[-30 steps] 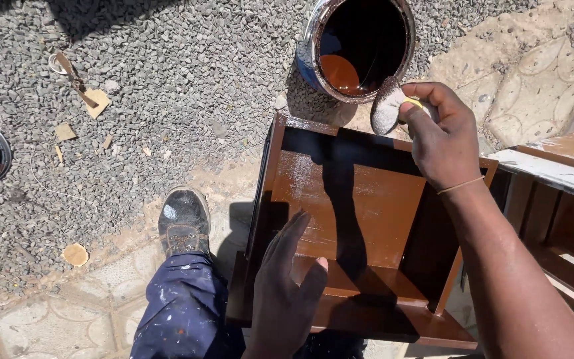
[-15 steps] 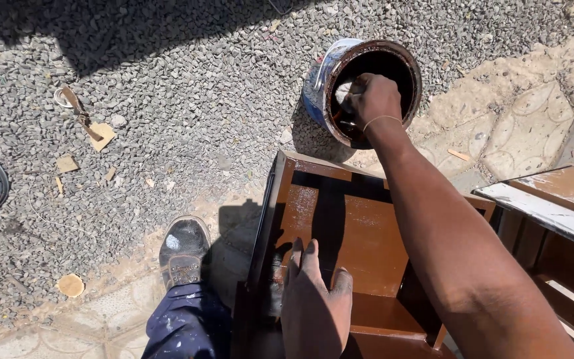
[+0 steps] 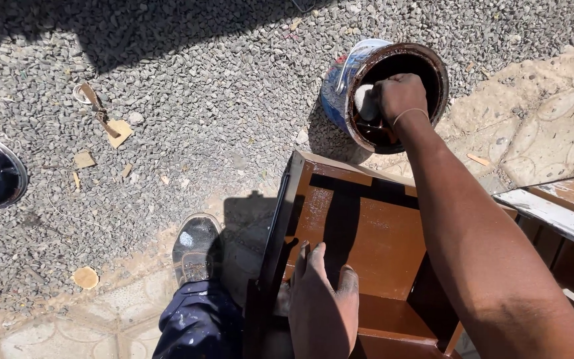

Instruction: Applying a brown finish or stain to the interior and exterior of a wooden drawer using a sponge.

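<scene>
Inside paint can: R hand w/ sponge

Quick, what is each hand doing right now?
Left hand: open, flat on the brown wooden box.
Right hand: closed on a pale pad inside the paint can.

A round paint can stands open on the gravel at upper right, tilted a little. Its outer wall carries a blue and white label; its rim and inside are stained dark brown. No signs or screens are in view.
</scene>
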